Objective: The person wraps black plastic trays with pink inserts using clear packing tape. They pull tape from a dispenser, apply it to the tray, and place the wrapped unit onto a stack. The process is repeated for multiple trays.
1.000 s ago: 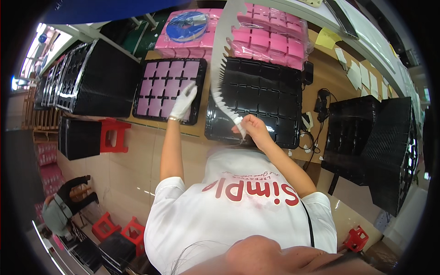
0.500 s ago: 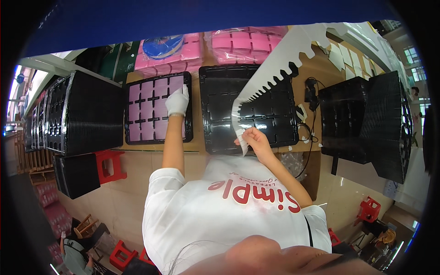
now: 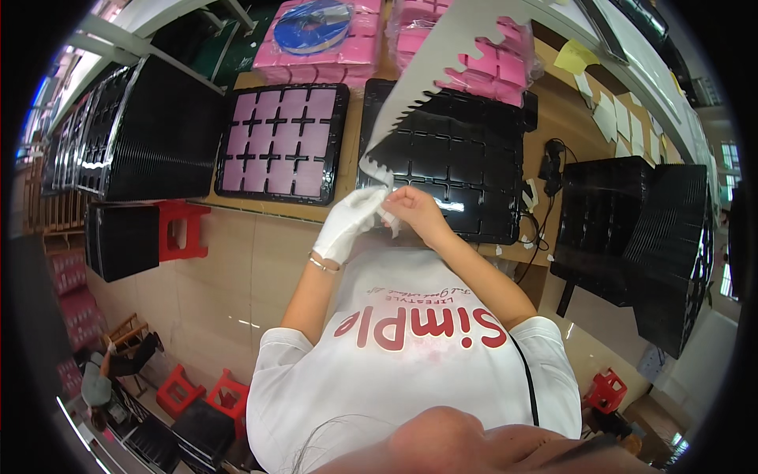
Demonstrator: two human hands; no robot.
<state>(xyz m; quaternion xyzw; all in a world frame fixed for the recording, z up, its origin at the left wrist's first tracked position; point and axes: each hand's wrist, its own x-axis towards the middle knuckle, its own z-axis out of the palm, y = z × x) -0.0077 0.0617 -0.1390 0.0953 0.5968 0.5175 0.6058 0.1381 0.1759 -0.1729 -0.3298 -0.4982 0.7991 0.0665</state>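
Observation:
My left hand [image 3: 350,223], in a white glove, and my bare right hand [image 3: 414,212] meet in front of my shirt. Both have their fingertips pinched on the lower end of a long white strip [image 3: 414,75] with a notched, comb-like edge. From my hands the strip rises over a black plastic tray [image 3: 482,162] with a grid of compartments. The strip's upper end runs out of view at the top. Left of my hands lies another black tray [image 3: 337,150] whose compartments hold flat pink pieces [image 3: 270,136].
Pink packs [image 3: 359,54] in clear wrap lie at the back, a blue roll [image 3: 312,26] on one. Tall stacks of black trays stand left [image 3: 162,134] and right [image 3: 671,253]. A black cable device [image 3: 553,162] and paper scraps lie at right. Red stools [image 3: 180,229] stand on the floor.
My left hand has left the pink-filled tray and come right and nearer to meet my right hand at the strip's end. My right hand has shifted slightly left. The whole view has tilted.

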